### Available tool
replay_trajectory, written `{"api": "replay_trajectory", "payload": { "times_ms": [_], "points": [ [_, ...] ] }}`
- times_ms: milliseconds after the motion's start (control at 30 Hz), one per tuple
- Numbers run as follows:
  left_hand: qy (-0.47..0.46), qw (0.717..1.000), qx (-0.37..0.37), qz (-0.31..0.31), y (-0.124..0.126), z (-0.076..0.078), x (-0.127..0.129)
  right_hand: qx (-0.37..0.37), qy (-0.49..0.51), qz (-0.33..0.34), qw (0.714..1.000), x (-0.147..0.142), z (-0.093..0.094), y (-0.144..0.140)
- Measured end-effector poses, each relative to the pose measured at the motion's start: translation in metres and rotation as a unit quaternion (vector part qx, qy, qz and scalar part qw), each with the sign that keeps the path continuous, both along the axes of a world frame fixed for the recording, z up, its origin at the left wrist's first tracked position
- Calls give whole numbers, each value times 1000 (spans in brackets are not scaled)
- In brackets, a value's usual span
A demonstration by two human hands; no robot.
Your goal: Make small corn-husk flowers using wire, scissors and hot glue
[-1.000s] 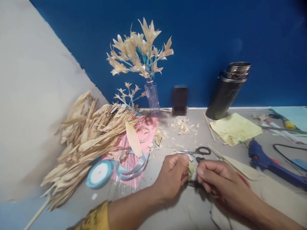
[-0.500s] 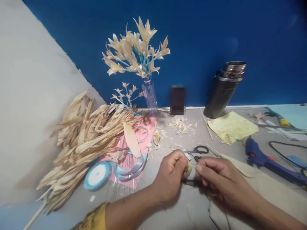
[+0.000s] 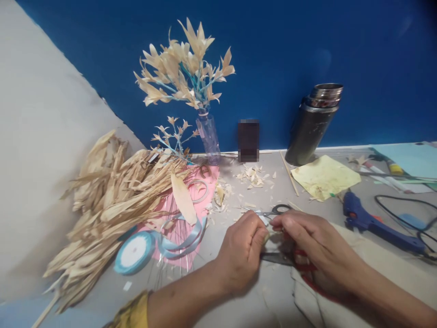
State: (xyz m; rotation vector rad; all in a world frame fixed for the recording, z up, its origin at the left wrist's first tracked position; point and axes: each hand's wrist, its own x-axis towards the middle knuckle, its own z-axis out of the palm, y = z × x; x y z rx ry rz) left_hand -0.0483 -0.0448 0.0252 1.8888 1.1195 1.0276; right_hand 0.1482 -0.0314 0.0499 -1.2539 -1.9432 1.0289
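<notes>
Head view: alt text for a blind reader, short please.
Left hand and right hand pinch a small pale husk piece over red-handled scissors on a grey table. Dried husks lie left, a blue glue gun right.

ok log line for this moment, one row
left hand: pinches husk piece | right hand: pinches same piece | below: red-handled scissors | behind: black scissors

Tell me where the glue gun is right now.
The glue gun lies on the table's right side in the head view, just right of the right hand and below the yellow paper.
</notes>
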Motion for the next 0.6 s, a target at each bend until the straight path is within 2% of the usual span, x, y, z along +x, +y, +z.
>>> {"api": "replay_trajectory", "payload": {
  "times_ms": [133,300,600],
  "points": [
    [16,1000,8,-17,-1,-1,0,-18,-27,49,998,-4,4,1],
    [-16,998,-59,6,-1,4,1,-42,-6,4,999,-4,6,1],
    [-130,976,-172,21,0,8,4,74,-14,-47,996,-2,1,-1]
  ]
}}
